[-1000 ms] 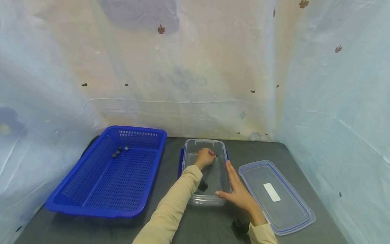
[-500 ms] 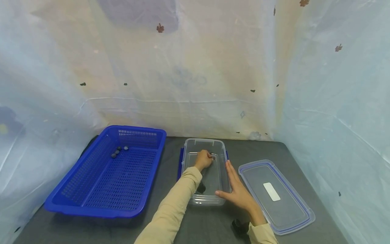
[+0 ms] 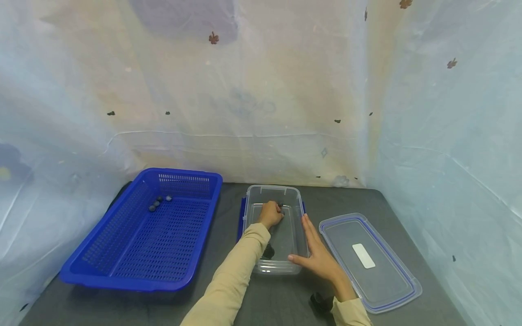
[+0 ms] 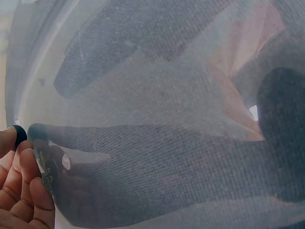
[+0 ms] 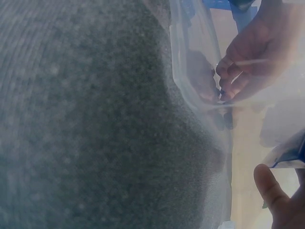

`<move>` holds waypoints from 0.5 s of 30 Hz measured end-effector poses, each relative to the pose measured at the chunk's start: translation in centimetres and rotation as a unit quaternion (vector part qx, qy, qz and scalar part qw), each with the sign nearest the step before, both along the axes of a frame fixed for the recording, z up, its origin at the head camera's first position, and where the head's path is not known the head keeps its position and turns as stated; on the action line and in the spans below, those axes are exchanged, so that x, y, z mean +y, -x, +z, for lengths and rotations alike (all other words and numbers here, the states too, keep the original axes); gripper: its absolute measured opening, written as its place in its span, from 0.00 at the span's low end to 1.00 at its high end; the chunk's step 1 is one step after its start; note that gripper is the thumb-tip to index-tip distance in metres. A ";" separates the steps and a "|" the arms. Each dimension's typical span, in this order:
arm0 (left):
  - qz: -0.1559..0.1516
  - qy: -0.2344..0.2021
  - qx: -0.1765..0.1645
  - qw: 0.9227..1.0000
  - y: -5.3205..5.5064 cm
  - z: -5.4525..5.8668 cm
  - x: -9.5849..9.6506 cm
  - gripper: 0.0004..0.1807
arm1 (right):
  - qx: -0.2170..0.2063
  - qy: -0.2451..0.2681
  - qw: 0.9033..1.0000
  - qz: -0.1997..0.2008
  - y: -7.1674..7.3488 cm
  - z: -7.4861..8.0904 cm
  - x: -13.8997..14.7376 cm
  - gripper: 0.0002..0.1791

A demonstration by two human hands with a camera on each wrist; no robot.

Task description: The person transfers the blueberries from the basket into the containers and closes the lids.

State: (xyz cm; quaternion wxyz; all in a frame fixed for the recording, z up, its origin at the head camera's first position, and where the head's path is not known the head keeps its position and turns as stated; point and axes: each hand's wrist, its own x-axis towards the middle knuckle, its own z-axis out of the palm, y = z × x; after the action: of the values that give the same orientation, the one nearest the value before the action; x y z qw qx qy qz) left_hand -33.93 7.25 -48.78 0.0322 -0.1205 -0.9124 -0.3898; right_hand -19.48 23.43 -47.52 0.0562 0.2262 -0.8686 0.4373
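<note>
Clear plastic container point(image 3: 281, 268) near the far edge of the surface point(image 3: 281, 299) is touched by the outstretched right hand point(image 3: 320, 258), a dark ball point(image 4: 20, 137) pinched inside by the left hand point(image 3: 271, 214)

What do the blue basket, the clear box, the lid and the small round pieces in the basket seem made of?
Basket: probably molded plastic, slightly glossy; even color and regular slots suggest it.
Box: likely rigid plastic, shiny; see-through, with glints along its front.
Lid: likely plastic, smooth; gray shows through it.
Pieces: dark gray, perhaps stone or glass; too small to tell.
</note>
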 end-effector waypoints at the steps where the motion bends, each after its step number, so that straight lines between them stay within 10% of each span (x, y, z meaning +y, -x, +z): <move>1: 0.001 0.000 -0.002 1.000 0.0 -0.1 0.0 0.06 | 0.000 0.000 1.000 0.001 0.0 0.0 0.0 0.61; 15: 0.014 -0.019 -0.041 0.999 -0.3 1.0 -0.1 0.07 | 0.002 0.002 1.000 -0.001 0.0 0.0 0.0 0.61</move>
State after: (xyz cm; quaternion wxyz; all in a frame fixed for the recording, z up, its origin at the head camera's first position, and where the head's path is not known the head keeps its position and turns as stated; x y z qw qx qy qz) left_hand -33.62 7.12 -47.75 0.0027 -0.0908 -0.9069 -0.4115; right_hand -19.50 23.40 -47.48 0.0593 0.2260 -0.8680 0.4382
